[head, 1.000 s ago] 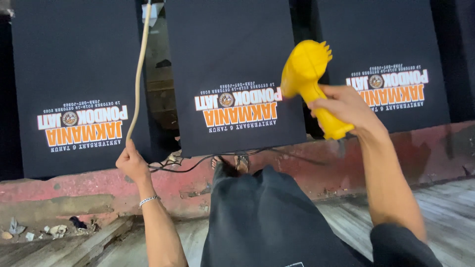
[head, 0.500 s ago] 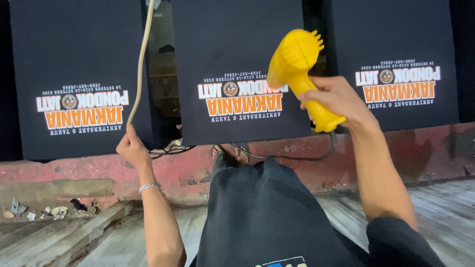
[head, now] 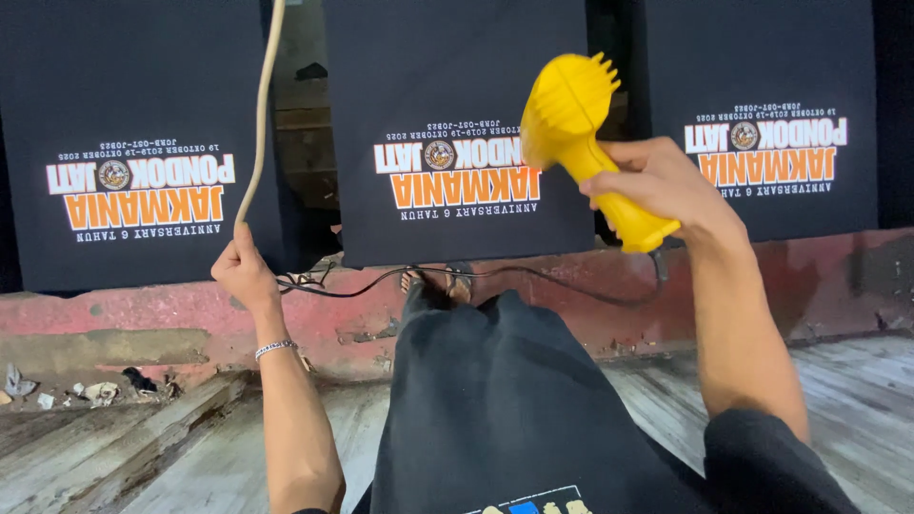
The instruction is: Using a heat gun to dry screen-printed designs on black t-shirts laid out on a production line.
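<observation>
My right hand (head: 657,186) grips the handle of a yellow hair dryer (head: 576,128), its nozzle aimed at the middle black printed T-shirt (head: 457,124) hanging ahead. The dryer's black cable (head: 533,281) runs down and left along the ledge. My left hand (head: 243,271), with a bracelet on the wrist, is closed around a tan cord (head: 259,114) that rises out of the top of the view. My outstretched leg in dark cloth (head: 495,400) lies between my arms.
Two more black printed shirts hang at the left (head: 133,143) and right (head: 762,114). A worn red ledge (head: 143,319) runs below them. Small debris (head: 95,390) lies at the left on the wooden plank floor (head: 857,381).
The dryer and my right hand have shifted slightly left and up towards the middle shirt. My left hand keeps hold of the cord, a little lower in view.
</observation>
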